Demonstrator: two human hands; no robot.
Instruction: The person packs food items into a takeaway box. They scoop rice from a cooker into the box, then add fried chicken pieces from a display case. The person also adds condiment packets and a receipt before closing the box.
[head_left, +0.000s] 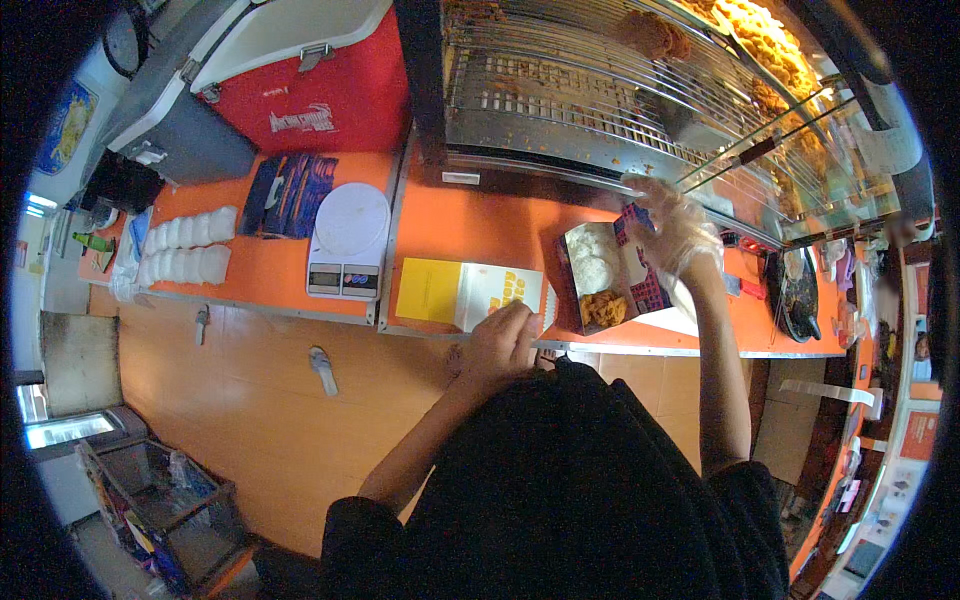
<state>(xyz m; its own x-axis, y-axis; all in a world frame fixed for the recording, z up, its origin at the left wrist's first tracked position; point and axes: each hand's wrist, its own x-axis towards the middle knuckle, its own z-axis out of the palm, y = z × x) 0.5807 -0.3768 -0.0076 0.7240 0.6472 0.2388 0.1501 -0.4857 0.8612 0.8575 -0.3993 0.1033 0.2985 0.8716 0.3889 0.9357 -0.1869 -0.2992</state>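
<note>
My left hand, bare, has its fingers curled at the near edge of a flat yellow-and-white printed paper package; whether it grips the package is not clear. To the right stands an open printed cardboard meal box with wrapped white rice and a piece of fried chicken inside. My right hand, in a clear plastic glove, is over the far end of the box's raised lid. The glove and blur hide whether its fingers grip the lid.
Beyond the box is a heated display cabinet with wire racks and fried chicken. Left along the orange counter are a kitchen scale, folded dark cartons and wrapped white portions. A black pan-like container lies right.
</note>
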